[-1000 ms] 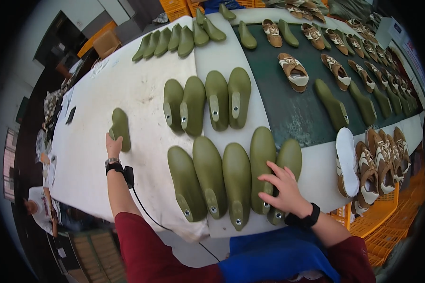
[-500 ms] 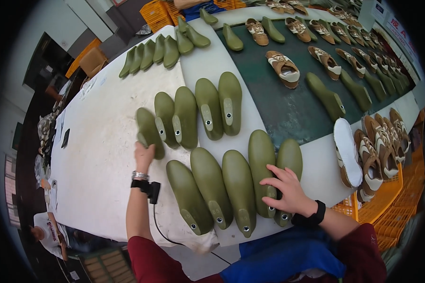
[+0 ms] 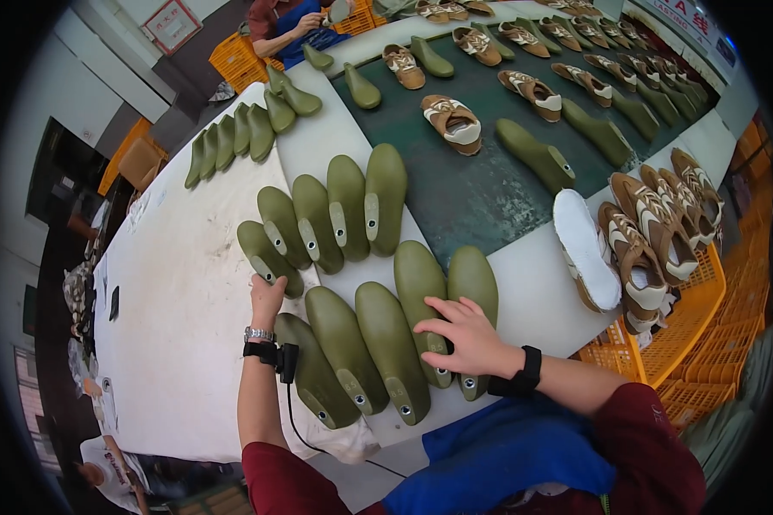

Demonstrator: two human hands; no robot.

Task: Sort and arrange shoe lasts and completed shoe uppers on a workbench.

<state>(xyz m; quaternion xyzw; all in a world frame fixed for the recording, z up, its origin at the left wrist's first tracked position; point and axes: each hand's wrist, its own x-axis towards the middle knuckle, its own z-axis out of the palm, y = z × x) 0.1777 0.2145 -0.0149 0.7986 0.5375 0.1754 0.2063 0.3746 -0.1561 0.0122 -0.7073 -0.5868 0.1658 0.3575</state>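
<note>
White tabletop (image 3: 180,283) is crowded with olive shoe lasts; sandals (image 3: 653,232) are stacked at 3 o'clock. Left hand (image 3: 266,296), fingers loosely curled, is pressed on the end last (image 3: 262,253) at 10 o'clock. Right hand (image 3: 464,330) is laid flat and spread over two lasts (image 3: 447,283) at centre, nothing clasped.

Before you stands a long white-topped work table (image 3: 180,292) with a dark green conveyor belt (image 3: 481,189) running along its right half. On the white surface lie olive-green plastic shoe lasts in three groups: a near row of five (image 3: 386,343), a middle row of five (image 3: 326,219) and a far row of upright lasts (image 3: 232,142) at the table's left edge. On the belt lie brown-and-white sandals on lasts (image 3: 453,122) and single bare green lasts (image 3: 537,154). A white shoe sole (image 3: 586,249) rests on the table's right margin beside stacked sandals (image 3: 653,232).
</note>
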